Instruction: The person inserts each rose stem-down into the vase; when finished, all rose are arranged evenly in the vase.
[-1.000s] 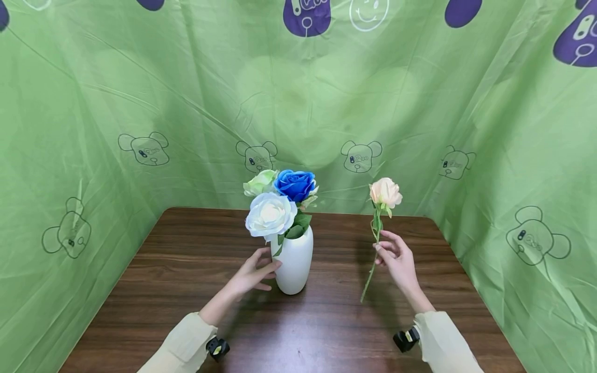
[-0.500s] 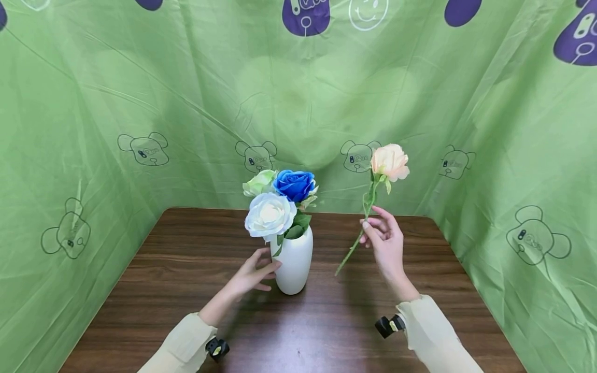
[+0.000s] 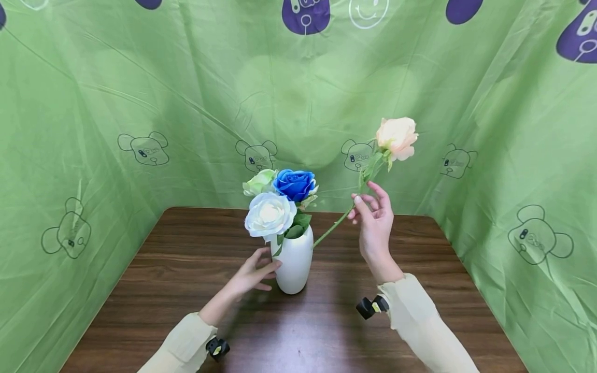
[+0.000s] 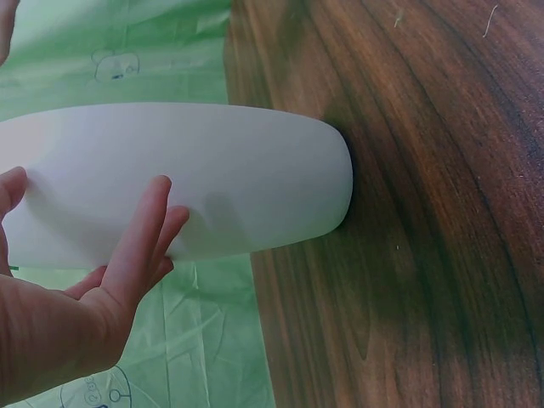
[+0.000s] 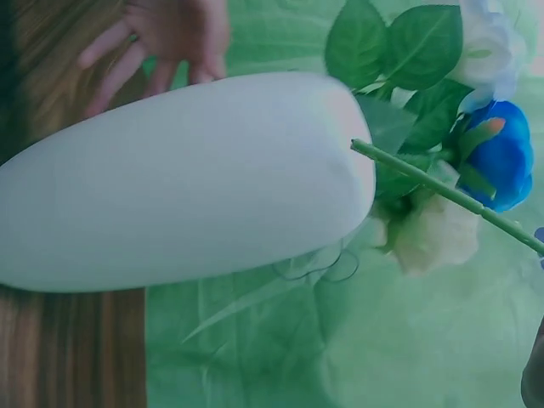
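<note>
A white vase (image 3: 296, 267) stands upright on the wooden table, holding a blue rose (image 3: 295, 185), a pale blue-white rose (image 3: 269, 214), a light green flower (image 3: 260, 182) and another pale bloom partly hidden behind. My left hand (image 3: 252, 273) rests against the vase's left side; in the left wrist view its fingers (image 4: 144, 234) lie fairly straight on the white surface. Between thumb and fingers my right hand (image 3: 377, 225) pinches the green stem of a peach rose (image 3: 397, 137), which tilts up to the right. In the right wrist view the stem's cut end (image 5: 361, 146) overlaps the vase near its mouth; contact cannot be judged.
The dark wooden table (image 3: 186, 269) has green cloth (image 3: 308, 103) with bear drawings hanging behind it and at both sides. A black device is strapped at each wrist. Green leaves (image 3: 298, 228) spread over the vase's mouth.
My right hand has moved up and to the left with the peach rose, tilting it more, so the stem's lower end has come to the vase. The left hand and vase have stayed put.
</note>
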Demonstrator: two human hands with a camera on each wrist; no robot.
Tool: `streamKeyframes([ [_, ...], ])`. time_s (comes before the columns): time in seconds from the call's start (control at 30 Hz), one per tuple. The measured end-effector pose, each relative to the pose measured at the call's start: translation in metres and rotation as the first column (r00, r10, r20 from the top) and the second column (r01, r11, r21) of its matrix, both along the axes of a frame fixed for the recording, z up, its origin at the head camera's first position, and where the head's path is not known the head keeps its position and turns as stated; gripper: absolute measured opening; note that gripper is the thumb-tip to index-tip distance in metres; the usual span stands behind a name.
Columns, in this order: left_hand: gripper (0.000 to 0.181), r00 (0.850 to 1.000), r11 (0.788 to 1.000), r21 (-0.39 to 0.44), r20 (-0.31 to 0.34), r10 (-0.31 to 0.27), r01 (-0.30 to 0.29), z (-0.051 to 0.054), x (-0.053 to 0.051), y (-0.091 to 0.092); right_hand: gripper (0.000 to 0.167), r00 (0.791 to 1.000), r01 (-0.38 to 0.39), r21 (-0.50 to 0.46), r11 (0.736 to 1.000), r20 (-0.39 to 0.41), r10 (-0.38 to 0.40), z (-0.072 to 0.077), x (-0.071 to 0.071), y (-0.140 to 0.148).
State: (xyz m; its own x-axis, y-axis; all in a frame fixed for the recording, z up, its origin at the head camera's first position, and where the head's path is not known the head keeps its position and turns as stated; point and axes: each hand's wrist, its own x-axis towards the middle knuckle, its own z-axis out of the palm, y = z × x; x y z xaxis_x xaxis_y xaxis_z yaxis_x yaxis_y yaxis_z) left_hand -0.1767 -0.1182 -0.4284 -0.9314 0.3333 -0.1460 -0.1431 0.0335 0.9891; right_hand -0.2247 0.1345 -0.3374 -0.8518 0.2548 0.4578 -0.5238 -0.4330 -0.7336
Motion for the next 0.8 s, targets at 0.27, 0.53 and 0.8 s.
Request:
streamKeyframes([
  [0.27, 0.056, 1.0, 1.0, 0.0, -0.001, 0.0, 0.0, 0.001, 0.0, 0.0, 0.036, 0.995, 0.047, -0.057, 0.997, -0.089, -0.052, 0.016, -0.003, -0.014],
  [0.53, 0.055, 1.0, 1.0, 0.003, -0.001, 0.001, -0.001, 0.0, 0.0, 0.0, 0.036, 0.973, 0.078, 0.122, 0.989, -0.223, -0.049, 0.009, -0.003, -0.031],
  [0.8, 0.055, 1.0, 1.0, 0.008, -0.001, -0.007, 0.007, 0.0, 0.0, 0.0, 0.033, 0.95, 0.209, 0.348, 0.914, -0.292, -0.106, -0.004, 0.004, -0.047],
])
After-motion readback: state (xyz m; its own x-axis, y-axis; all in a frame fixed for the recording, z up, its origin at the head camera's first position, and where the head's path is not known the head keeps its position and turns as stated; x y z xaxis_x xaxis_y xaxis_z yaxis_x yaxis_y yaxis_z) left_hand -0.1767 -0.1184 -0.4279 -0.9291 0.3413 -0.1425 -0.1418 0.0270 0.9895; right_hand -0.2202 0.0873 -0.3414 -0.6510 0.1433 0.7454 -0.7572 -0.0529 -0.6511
